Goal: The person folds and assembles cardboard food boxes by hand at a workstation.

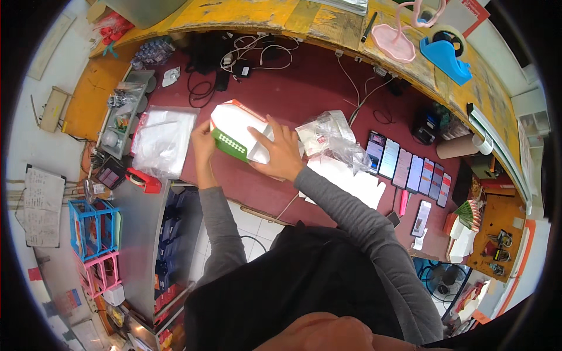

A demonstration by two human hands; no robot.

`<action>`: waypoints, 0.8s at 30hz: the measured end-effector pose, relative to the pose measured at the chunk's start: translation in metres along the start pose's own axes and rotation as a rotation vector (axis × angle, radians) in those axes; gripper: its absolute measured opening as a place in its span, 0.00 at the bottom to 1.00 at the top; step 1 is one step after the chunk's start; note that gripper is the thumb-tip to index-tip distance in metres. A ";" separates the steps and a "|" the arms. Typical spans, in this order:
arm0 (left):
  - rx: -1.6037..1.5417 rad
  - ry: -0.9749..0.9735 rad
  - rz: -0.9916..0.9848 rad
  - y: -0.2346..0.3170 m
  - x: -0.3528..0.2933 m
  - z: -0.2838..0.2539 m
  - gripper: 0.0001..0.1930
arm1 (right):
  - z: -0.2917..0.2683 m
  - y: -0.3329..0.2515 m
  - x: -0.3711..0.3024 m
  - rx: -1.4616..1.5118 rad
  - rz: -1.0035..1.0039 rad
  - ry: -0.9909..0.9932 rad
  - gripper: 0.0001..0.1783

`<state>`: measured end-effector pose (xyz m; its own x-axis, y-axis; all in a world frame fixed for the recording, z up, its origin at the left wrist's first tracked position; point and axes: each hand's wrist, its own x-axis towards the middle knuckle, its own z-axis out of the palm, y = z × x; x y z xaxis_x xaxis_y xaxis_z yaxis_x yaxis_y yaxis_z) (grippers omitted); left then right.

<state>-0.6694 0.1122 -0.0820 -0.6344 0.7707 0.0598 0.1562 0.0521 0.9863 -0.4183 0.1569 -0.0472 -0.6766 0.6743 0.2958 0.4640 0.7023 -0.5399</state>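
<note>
1. Box (239, 124), white with green and orange sides: between both hands, raised above the maroon table (246, 181).
2. Left hand (204, 141): gripping the box's left end, fingers curled round its edge.
3. Right hand (282, 153): fingers spread over the opposite end; firm grip or mere pressing, cannot tell.
4. Done, judged: box stands in three-dimensional form.
5. Left, judged: end under right hand appears unsettled; a pale flap shows there, closure partly hidden.
6. Beside left hand: plastic-bag stack (164, 137). Beyond right hand: crumpled clear plastic (346, 151); contents of box not visible.
</note>
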 end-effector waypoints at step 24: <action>-0.091 0.663 0.504 0.063 -0.104 0.028 0.20 | -0.004 0.077 -0.160 0.007 0.015 -0.059 0.41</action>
<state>-0.5726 0.0528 -0.0307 -0.8230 0.1532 0.5469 0.4969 -0.2721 0.8240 -0.2721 0.1045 -0.1332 -0.7023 0.6698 0.2412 0.4703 0.6909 -0.5491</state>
